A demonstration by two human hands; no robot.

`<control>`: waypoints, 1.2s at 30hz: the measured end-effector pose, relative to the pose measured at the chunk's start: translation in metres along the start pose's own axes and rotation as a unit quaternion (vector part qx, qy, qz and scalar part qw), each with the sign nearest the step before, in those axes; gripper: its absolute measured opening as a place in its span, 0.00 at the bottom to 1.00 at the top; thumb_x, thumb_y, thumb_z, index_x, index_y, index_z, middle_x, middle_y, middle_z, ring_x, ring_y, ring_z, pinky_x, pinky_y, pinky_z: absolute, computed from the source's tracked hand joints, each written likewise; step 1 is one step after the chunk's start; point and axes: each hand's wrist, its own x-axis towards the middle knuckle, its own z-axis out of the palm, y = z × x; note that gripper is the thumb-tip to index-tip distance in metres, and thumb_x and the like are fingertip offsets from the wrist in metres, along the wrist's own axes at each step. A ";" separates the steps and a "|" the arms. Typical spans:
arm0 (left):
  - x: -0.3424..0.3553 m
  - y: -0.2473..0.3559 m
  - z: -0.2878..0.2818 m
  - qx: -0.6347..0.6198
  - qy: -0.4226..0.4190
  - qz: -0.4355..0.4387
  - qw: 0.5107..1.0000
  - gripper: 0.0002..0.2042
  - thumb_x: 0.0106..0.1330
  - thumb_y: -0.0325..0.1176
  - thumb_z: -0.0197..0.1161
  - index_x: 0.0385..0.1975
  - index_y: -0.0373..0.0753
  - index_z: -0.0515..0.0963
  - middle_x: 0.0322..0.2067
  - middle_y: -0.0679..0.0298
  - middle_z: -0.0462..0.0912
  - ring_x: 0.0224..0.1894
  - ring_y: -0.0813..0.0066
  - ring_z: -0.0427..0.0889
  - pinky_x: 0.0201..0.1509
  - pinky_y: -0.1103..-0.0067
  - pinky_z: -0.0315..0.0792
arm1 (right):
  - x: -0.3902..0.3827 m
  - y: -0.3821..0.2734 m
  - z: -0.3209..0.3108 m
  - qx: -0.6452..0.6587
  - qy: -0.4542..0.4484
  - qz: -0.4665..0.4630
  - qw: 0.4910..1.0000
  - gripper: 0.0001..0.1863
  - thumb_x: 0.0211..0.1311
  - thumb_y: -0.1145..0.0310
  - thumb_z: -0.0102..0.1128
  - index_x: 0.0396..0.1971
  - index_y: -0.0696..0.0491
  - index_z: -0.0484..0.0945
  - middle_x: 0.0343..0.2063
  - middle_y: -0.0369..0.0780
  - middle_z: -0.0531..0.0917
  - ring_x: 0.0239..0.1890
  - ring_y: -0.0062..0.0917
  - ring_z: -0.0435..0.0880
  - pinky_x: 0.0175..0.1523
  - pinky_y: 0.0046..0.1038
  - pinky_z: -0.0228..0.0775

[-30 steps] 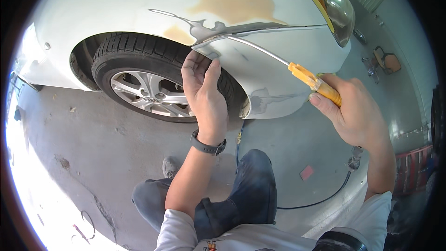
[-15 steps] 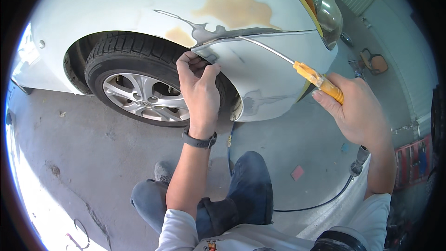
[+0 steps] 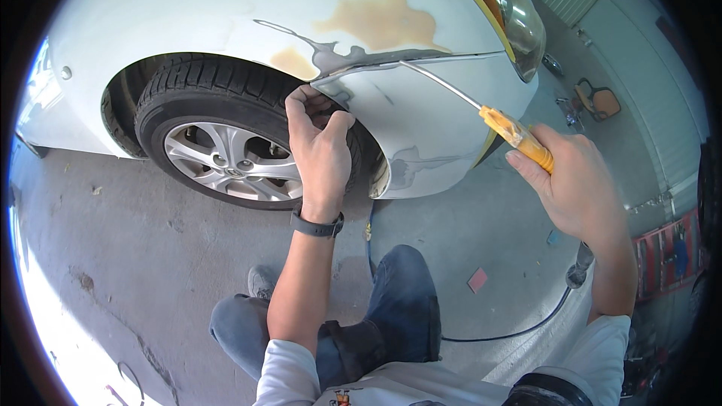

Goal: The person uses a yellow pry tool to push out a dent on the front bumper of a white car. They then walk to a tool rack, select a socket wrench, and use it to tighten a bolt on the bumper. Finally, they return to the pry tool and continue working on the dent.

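Head view. Left hand [image 3: 320,152] curled around the edge of the white bumper panel [image 3: 429,131] at the wheel arch, fingers closed on the panel lip, just above the tyre [image 3: 218,94]. Right hand [image 3: 575,188] closed around the orange handle of a long screwdriver [image 3: 481,109], metal shaft reaching up-left into the seam between bumper panel and fender [image 3: 226,7]. Patches of tan filler [image 3: 380,21] on the fender above the seam. Black hose [image 3: 526,323] lying on the concrete floor [image 3: 135,256] beside the knee.

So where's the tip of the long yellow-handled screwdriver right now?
Head view, centre: the yellow-handled screwdriver, held by the right hand, reaches the white fender's seam, right of the left hand.
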 end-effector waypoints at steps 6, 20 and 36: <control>0.001 0.000 0.001 -0.002 0.014 -0.009 1.000 0.21 0.58 0.19 0.58 0.53 0.30 0.69 0.46 0.57 0.75 0.45 0.73 0.75 0.52 0.78 0.74 | 0.002 -0.003 0.011 -0.033 -0.001 -0.041 0.999 0.27 0.71 0.45 0.59 0.33 0.58 0.81 0.19 0.46 0.83 0.23 0.45 0.84 0.33 0.43 0.77; 0.008 -0.008 -0.003 -0.007 0.007 0.027 1.000 0.19 0.57 0.17 0.57 0.50 0.30 0.70 0.43 0.59 0.78 0.44 0.75 0.77 0.51 0.79 0.73 | 0.017 -0.032 0.005 -0.073 -0.030 -0.036 0.996 0.23 0.70 0.50 0.64 0.35 0.59 0.79 0.20 0.48 0.83 0.24 0.43 0.84 0.34 0.39 0.75; 0.003 -0.016 -0.007 -0.050 -0.032 0.061 0.996 0.19 0.63 0.18 0.57 0.55 0.31 0.67 0.51 0.57 0.74 0.52 0.73 0.74 0.60 0.77 0.70 | 0.015 -0.019 0.022 -0.028 -0.020 -0.051 0.998 0.22 0.69 0.51 0.64 0.34 0.59 0.78 0.20 0.49 0.81 0.24 0.45 0.83 0.32 0.41 0.73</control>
